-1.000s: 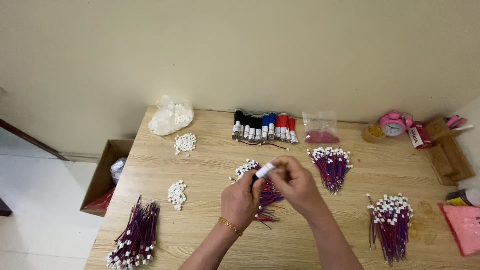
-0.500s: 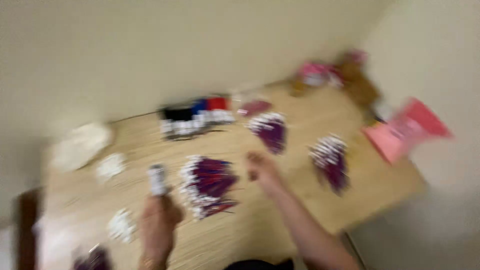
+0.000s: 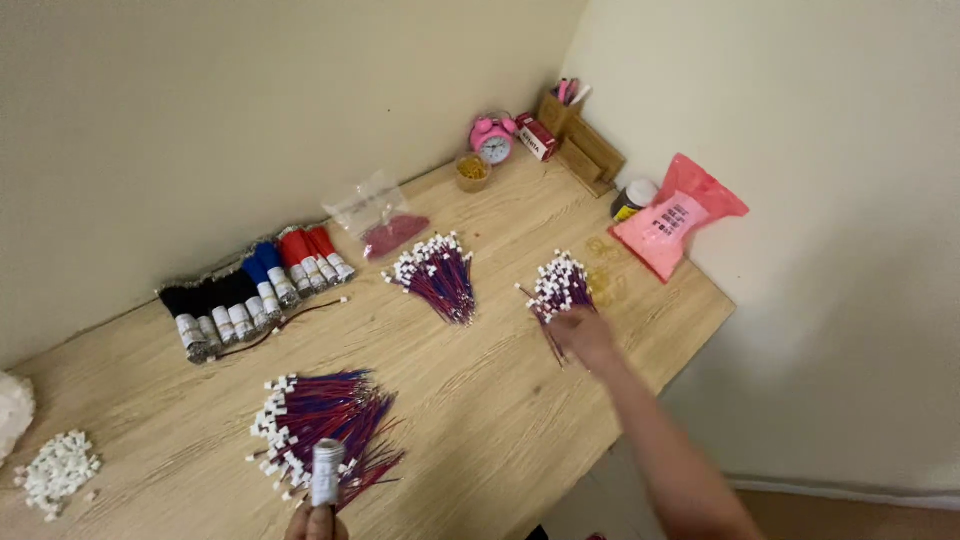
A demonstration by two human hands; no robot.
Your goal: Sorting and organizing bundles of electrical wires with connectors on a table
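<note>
1. Head view, hands. The right hand (image 3: 583, 335) reaches out across the wooden worktop (image 3: 500, 400) and rests on the near end of the right wire bundle (image 3: 556, 288); its fingers look loosely curled over the wire tails, but whether they have closed on any wire cannot be told. The left hand (image 3: 318, 524), only partly visible at the bottom edge, grips a small silver-capped tube (image 3: 326, 472) upright, its cap uppermost.
2. Head view, wire stock. Three fanned bundles of red-and-blue wires with white connectors lie apart on the worktop: the near bundle (image 3: 320, 425) just beyond the held tube, a middle bundle (image 3: 436, 275), and the right one. Each is fanned, probably so that single wires can be picked off.
3. Head view, supplies. A row of tubes (image 3: 255, 290) in black, blue and red lies against the wall. A pile of loose white connectors (image 3: 58, 472) sits at far left.
4. Head view, far corner. One pink alarm clock (image 3: 495, 138), one clear bag (image 3: 385, 225) and one pink bag (image 3: 672, 218) lie well apart from the hands.
</note>
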